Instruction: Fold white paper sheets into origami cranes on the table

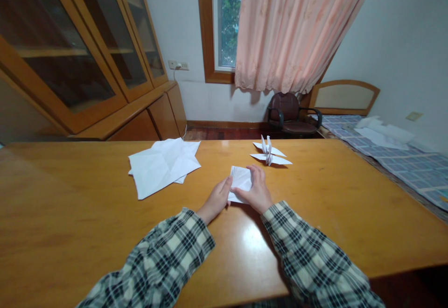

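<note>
A small folded square of white paper [241, 178] is held between my two hands over the middle of the table. My left hand [217, 199] grips its left edge, thumb on top and fingers underneath. On the right side my right hand [258, 189] grips it too, with the thumb across the lower part and the fingers bent over the upper right edge. Just beyond my right hand stand two white paper cranes [269, 157], close together with wings spread. To the left lies a loose stack of creased white paper sheets [164, 165].
The wooden table [87, 233] has its far edge behind the cranes and sheets. A brown armchair [289, 112] stands beyond it. A glass-fronted cabinet [115, 84] is at the left, and a bed [392, 158] with a checked cover at the right.
</note>
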`<state>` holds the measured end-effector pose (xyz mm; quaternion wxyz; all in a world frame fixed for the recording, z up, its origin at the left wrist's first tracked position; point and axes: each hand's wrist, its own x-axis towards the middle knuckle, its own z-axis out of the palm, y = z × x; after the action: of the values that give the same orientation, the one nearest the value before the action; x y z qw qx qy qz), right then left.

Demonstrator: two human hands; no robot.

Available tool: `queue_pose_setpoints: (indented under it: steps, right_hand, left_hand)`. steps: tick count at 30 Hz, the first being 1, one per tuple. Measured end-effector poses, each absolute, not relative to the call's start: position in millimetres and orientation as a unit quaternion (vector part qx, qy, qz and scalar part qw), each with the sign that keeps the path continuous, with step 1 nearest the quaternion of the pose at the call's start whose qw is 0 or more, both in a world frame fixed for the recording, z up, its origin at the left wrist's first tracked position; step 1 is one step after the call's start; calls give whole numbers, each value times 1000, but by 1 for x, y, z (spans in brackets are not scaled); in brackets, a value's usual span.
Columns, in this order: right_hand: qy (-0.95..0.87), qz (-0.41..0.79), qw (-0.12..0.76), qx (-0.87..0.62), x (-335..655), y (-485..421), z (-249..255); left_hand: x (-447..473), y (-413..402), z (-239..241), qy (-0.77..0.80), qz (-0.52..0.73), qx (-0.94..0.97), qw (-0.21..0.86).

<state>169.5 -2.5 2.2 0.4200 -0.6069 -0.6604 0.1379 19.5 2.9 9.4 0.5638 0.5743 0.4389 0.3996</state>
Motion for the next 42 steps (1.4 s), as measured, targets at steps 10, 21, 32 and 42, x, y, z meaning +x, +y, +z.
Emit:
queue_pose_setpoints:
  steps: [10,21,32,42]
  right_hand:
    - [-633,160,444,-613,168,-3,6]
    - [-591,181,490,-614,172,1,5]
    - [-526,241,536,-615,182,9,3]
    - [-570,269,556,-541,195,15,5]
  left_hand:
    - [18,4,10,441,399,552,585]
    - [16,5,11,428,395,537,610]
    - [15,13,3,350,391,555,645]
    - [14,16,0,339,386,559,650]
